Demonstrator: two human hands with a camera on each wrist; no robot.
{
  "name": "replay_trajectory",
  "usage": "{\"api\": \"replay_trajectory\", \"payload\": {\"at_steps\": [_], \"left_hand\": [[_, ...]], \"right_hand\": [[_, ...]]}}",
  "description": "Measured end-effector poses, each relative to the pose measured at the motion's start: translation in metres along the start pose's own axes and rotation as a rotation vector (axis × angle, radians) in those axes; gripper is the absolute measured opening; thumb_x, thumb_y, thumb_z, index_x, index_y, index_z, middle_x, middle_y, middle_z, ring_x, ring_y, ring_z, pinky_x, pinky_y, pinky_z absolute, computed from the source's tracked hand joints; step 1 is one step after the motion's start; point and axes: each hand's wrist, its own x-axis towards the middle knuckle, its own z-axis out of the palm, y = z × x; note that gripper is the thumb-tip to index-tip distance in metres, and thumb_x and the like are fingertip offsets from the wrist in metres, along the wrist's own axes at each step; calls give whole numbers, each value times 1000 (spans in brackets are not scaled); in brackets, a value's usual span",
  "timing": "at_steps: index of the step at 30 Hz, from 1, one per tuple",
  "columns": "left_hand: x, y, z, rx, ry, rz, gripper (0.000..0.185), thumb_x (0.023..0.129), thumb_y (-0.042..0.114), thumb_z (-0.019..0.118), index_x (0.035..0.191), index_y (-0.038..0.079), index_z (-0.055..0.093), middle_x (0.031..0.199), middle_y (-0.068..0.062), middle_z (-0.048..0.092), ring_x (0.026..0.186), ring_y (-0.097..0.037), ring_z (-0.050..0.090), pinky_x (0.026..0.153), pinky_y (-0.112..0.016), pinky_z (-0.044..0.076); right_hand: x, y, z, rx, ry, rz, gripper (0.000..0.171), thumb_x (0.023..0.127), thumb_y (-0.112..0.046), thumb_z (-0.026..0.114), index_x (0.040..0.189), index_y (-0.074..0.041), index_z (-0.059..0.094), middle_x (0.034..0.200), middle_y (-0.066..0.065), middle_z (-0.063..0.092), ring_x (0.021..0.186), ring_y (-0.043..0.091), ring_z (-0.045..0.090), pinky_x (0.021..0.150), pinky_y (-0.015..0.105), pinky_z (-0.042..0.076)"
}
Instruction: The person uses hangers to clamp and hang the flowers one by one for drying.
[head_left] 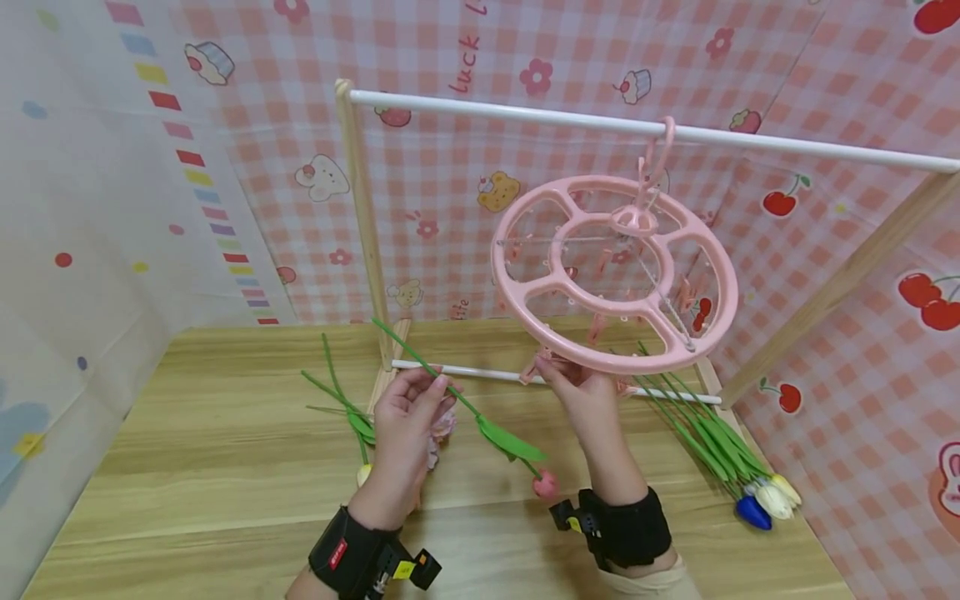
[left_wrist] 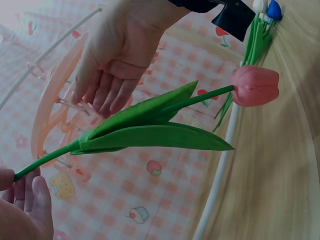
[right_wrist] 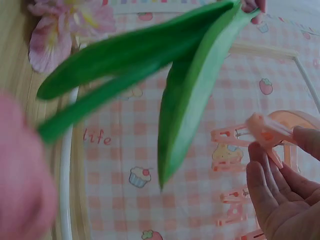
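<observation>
Wood-grain desk [head_left: 225,475]: one pink tulip [head_left: 510,439], left hand [head_left: 405,427] pinching its stem, bloom slanting toward the near right corner, right hand [head_left: 591,408] pinching a pink peg [right_wrist: 269,132].

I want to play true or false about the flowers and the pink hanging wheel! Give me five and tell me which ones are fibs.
1. The left hand holds a pink tulip. True.
2. The right hand holds a spoon. False: it pinches a pink clip.
3. The pink wheel hooks over the white top bar. True.
4. The blue tulip stands in a vase. False: it lies on the wooden table.
5. The pink wheel is square. False: it is round.
</observation>
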Motion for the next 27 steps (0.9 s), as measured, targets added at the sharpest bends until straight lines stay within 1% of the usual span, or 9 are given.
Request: {"api": "replay_trajectory", "payload": {"at_steps": [3, 7, 10, 12, 15, 21, 23, 26, 27], "left_hand": [[0, -1, 0, 3, 12, -7, 22, 89, 4, 64, 105, -6, 55, 85, -3, 67, 81, -14, 68, 78, -25, 58], [0, -2, 1, 2, 28, -14, 13, 88, 2, 64, 100, 0, 58, 86, -4, 67, 80, -14, 68, 76, -24, 58], [1, -2, 0, -3, 35, -14, 11, 88, 2, 65, 98, 3, 60, 87, -7, 66, 80, -15, 68, 76, -25, 58], [1, -2, 0, -2, 38, -13, 12, 87, 3, 66, 98, 2, 59, 89, -10, 65, 80, -15, 68, 76, -24, 58], [1, -2, 0, 7, 41, -8, 17, 87, 5, 67, 100, -2, 59, 88, -10, 66, 78, -14, 67, 75, -24, 58], [3, -2, 2, 4, 44, 13, 11, 85, -1, 66, 94, 0, 60, 82, -2, 65, 75, -13, 68, 73, -25, 58], [2, -1, 4, -1, 39, 24, 10, 85, -4, 65, 92, 3, 60, 82, -1, 66, 76, -13, 68, 73, -24, 58], [2, -2, 4, -12, 31, 43, 10, 86, -3, 65, 92, 3, 61, 83, -2, 67, 76, -13, 68, 72, -24, 58], [2, -2, 5, -19, 28, 48, 10, 86, -3, 65, 93, 3, 61, 83, -2, 67, 76, -13, 68, 72, -23, 58]], "right_hand": [[0, 0, 1, 60, -42, 17, 24, 85, -2, 68, 107, 3, 61, 81, -9, 70, 79, 3, 67, 72, 17, 55], [1, 0, 3, 185, -140, -38, 20, 88, -1, 63, 105, 9, 58, 85, -6, 70, 82, 10, 68, 77, 21, 55], [0, -1, 5, 252, -173, -44, 16, 89, -1, 61, 104, 5, 60, 89, -2, 70, 84, 12, 68, 79, 23, 55], [-1, -2, 7, 264, -154, -9, 13, 89, 0, 62, 101, -3, 64, 89, -5, 70, 84, 9, 67, 77, 22, 55], [-2, -4, 9, 277, -147, 38, 14, 89, 0, 62, 100, -8, 64, 88, -6, 70, 84, 7, 67, 78, 23, 56], [-2, -3, 12, 302, -183, -14, 16, 90, -3, 61, 105, 3, 62, 91, -2, 70, 85, 11, 68, 79, 26, 57], [-2, -3, 13, 308, -209, -27, 15, 91, -5, 61, 105, -1, 63, 92, -3, 71, 85, 10, 67, 80, 25, 56], [-1, -3, 15, 335, -286, -49, 16, 93, -5, 58, 108, -7, 62, 93, -1, 70, 87, 12, 68, 84, 29, 55], [-2, -4, 15, 338, -281, -34, 17, 92, -5, 59, 108, -10, 63, 94, -2, 71, 88, 11, 67, 85, 29, 55]]}}
